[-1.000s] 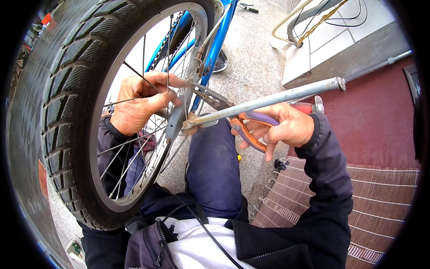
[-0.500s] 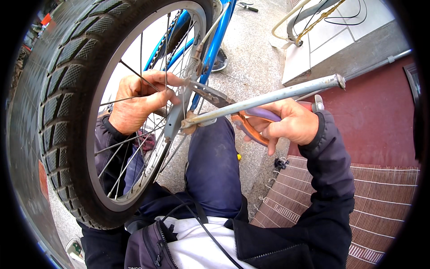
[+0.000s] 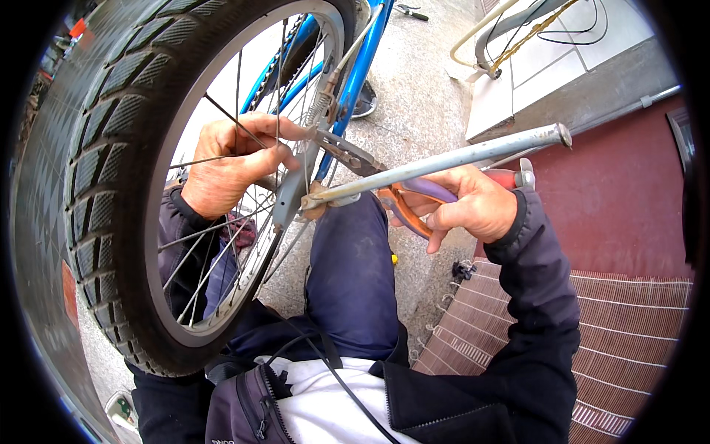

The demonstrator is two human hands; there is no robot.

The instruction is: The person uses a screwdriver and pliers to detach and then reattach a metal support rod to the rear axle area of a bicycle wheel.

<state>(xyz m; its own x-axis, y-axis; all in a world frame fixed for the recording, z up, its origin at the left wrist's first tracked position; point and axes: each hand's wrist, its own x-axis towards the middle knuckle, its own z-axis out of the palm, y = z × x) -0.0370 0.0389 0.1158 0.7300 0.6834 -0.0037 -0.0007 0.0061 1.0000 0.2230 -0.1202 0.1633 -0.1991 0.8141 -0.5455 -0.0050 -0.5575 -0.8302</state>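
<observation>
Reaching through the spokes of a bicycle wheel point(image 3: 194, 329), my left hand point(image 3: 240, 159) has its fingers bent and its thumb against a grey metal bracket point(image 3: 290, 194). Its index fingertip meets the jaws of the pliers point(image 3: 351, 155); whatever lies between finger and thumb is too small to make out. Closed round the orange and purple handles of those pliers is my right hand point(image 3: 470, 203). A kickstand point(image 3: 451, 160), a long grey tube, slants from beside the bracket up to the right and passes over the pliers. A spring point(image 3: 318, 111) sits just above the jaws.
The blue bicycle frame point(image 3: 359, 70) rises behind the wheel, and the black tyre point(image 3: 103, 214) fills the left side. A red-handled tool point(image 3: 510, 177) lies behind my right wrist. A striped woven mat point(image 3: 621, 333) and a tiled step point(image 3: 547, 81) are at the right.
My right hand and the plier handles have shifted slightly left. The jaws stay by my left index fingertip, and my left hand has hardly moved.
</observation>
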